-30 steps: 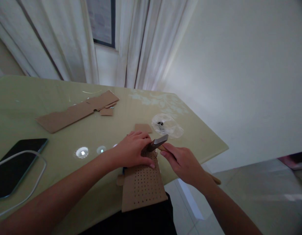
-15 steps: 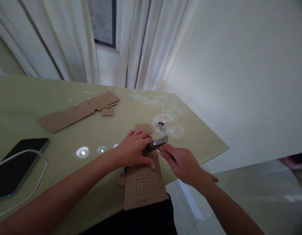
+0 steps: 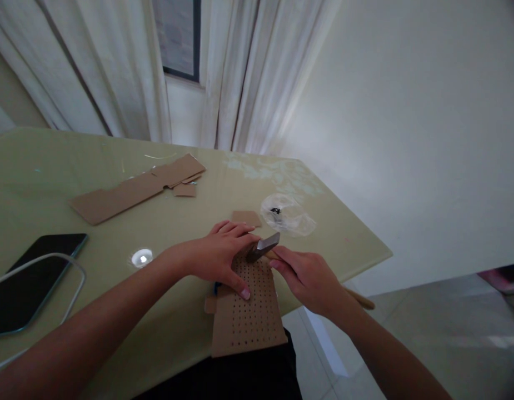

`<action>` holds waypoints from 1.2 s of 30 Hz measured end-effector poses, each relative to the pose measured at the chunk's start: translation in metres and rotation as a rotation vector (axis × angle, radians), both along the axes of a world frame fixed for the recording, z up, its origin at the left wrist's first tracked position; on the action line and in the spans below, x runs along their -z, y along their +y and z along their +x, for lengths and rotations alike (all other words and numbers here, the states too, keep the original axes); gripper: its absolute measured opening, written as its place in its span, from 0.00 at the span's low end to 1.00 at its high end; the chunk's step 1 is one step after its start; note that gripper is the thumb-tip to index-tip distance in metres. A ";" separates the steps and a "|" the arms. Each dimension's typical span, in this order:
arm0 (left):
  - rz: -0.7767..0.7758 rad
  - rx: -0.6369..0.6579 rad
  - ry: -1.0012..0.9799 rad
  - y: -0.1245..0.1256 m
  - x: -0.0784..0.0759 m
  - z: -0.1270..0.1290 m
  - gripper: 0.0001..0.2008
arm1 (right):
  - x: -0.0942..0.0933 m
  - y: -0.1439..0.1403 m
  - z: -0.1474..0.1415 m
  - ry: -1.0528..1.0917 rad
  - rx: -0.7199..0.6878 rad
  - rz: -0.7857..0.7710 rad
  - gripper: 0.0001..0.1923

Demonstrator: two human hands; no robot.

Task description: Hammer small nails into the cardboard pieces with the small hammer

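both hands meet at the table's [image 3: 52,183] near edge. my left hand [image 3: 219,255] lies flat, fingers spread, pressing the perforated cardboard [image 3: 246,311] that overhangs that edge. my right hand [image 3: 309,278] is closed around the hammer [image 3: 263,247], its head resting on the cardboard's far end.

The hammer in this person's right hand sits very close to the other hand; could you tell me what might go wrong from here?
The hammer head hangs right beside the left hand fingers pressing the perforated cardboard, so a strike could hit them. The cardboard also overhangs the table edge, so it could flex or slip.
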State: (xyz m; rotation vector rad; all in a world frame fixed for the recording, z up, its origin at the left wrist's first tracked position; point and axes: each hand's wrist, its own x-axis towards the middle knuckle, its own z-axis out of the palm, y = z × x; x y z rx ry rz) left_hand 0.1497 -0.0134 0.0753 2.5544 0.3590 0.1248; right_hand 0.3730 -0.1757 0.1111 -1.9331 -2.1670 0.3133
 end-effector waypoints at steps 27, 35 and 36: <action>0.028 -0.035 -0.102 0.007 0.011 -0.001 0.66 | 0.018 0.001 -0.018 0.103 -0.049 0.078 0.15; 0.166 -0.297 -0.155 0.015 -0.015 -0.008 0.39 | 0.034 -0.037 0.032 0.254 0.342 0.409 0.19; 0.166 -0.313 -0.135 0.015 -0.016 -0.008 0.36 | 0.040 -0.037 0.038 0.277 0.397 0.395 0.18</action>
